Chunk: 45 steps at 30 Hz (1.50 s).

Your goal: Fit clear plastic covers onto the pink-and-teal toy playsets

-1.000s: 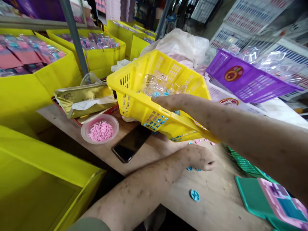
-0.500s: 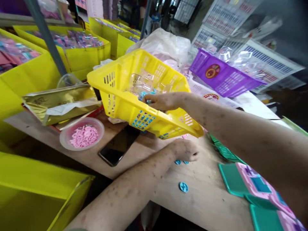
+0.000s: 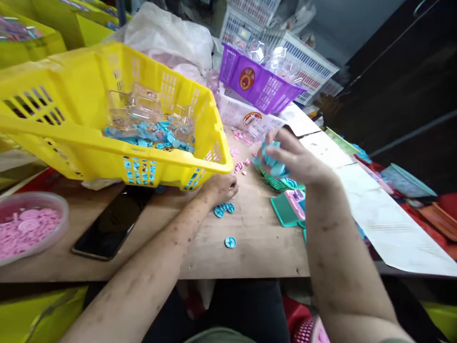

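Presently the right hand (image 3: 296, 159) is cupped round a handful of turquoise plastic pieces (image 3: 274, 164) near the right edge of the bench (image 3: 257, 252), presumably so none drop. Left hand (image 3: 222, 187) lies curled by the near-right corner of the yellow basket (image 3: 167, 164), cannot tell if closed on anything; spoked turquoise discs (image 3: 219, 212) lie just beside, toward the bench's front edge.

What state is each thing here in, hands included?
Right hand: raised, fingers closed around blue pieces
Left hand: fingers curled, anything inside hidden
Yellow basket: partly filled with clear plastic and blue parts
Phone: lying flat, screen dark
Bowl: uncovered, holding pink pieces
Purple basket: heaped with clear plastic
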Tool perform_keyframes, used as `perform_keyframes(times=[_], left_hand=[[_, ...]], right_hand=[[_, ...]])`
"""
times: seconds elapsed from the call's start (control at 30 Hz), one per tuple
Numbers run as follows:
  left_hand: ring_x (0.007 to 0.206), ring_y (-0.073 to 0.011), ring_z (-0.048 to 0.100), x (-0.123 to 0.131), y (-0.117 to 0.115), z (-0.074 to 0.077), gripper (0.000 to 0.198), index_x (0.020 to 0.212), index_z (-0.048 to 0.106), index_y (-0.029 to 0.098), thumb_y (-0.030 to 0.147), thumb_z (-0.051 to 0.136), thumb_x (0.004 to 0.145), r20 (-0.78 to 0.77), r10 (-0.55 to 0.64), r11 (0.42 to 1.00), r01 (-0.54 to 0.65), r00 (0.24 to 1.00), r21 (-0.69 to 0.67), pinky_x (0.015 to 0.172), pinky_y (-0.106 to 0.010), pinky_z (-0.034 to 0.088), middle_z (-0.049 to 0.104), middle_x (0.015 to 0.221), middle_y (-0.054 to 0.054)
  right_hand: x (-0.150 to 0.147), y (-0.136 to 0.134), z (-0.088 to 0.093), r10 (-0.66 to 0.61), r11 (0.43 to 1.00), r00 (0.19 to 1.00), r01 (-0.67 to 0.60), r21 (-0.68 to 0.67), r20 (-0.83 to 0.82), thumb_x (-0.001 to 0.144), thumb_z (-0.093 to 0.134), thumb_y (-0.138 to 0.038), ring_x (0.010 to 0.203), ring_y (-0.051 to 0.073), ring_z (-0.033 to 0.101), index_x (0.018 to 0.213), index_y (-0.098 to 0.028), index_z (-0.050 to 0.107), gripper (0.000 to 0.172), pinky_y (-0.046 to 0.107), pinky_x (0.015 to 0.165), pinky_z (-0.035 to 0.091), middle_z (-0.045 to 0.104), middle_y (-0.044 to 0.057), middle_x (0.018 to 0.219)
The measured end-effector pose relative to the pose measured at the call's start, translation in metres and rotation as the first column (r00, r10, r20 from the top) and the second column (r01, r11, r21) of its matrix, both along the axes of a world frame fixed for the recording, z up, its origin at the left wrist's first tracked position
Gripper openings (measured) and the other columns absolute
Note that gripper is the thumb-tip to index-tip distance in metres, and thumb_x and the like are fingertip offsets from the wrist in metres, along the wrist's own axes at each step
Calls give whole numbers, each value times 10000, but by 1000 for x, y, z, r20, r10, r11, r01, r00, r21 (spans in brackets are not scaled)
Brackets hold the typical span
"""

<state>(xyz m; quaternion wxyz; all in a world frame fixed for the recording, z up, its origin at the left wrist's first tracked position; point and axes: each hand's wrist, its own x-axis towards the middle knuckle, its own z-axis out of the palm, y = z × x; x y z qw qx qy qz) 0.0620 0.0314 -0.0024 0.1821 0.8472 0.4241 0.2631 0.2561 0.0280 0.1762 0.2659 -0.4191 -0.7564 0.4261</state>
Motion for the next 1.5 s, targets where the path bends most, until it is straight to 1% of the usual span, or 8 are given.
perform_keyframes(times=[0.1,0.17,0.3,0.47,0.63,0.97,1.23,1.5], left_hand=[[1106,-298,770,1,4,-4,266,1120,846,173,246,591,1110,21,21,1000,-21,1000,17,998,-398,617,832,1133,-136],[1145,-301,757,2,5,-6,260,1130,838,176,232,586,1105,15,19,1000,-20,1000,25,1052,-414,610,825,1156,-135],[1256,-312,736,2,4,-8,275,1284,803,167,224,597,1111,61,-50,997,46,997,69,1160,-444,582,819,1252,-130],[1450,-346,655,1,1,-8,424,1483,696,135,202,674,1065,59,-100,992,95,993,79,1299,-502,503,754,1489,-168],[1270,-286,750,-2,1,-10,617,1637,584,184,176,708,1033,60,-112,994,112,992,-1,1175,-444,574,811,1319,-99],[1292,-331,714,-5,8,-8,270,1265,836,226,232,697,1034,-140,-129,991,133,982,18,1207,-520,527,833,1323,-118],[1079,-252,780,-12,-5,19,394,1320,805,184,165,581,996,-37,-62,997,63,997,32,1055,-410,627,843,1256,-85],[1126,-255,822,-35,-45,50,248,1177,837,192,268,612,1104,75,-50,999,50,996,3,1031,-430,681,846,1205,-75]], right_hand=[[37,-18,-79,-103,989,986,116,-97,128,965,828,-623,719,165,652,1105,-293,501,486,270,613,510,718,-25,919],[46,-20,-122,-138,990,960,143,-3,245,955,798,-594,710,172,610,1087,-285,532,429,285,645,505,671,-38,862],[49,-15,-161,-184,968,928,113,224,325,971,781,-451,897,230,692,1216,-274,656,327,372,893,591,762,14,1029],[54,-19,-165,-17,979,988,-15,201,152,957,853,-425,1483,343,685,1501,-288,716,577,545,1319,492,717,126,1618],[63,-25,-167,-21,994,995,10,111,100,913,926,-356,1321,303,775,1734,-306,563,899,514,1219,608,768,119,1529],[74,-27,-158,-60,982,979,23,186,195,925,865,-161,1154,272,784,1150,-270,885,251,408,1040,622,842,54,1243],[71,-22,-160,-41,975,959,-22,220,280,920,915,-172,1159,296,788,937,-279,918,108,440,1109,589,840,62,1232],[73,-21,-160,-105,966,968,45,255,228,925,934,-265,1013,283,775,937,-305,931,42,444,1006,604,832,57,1132]])
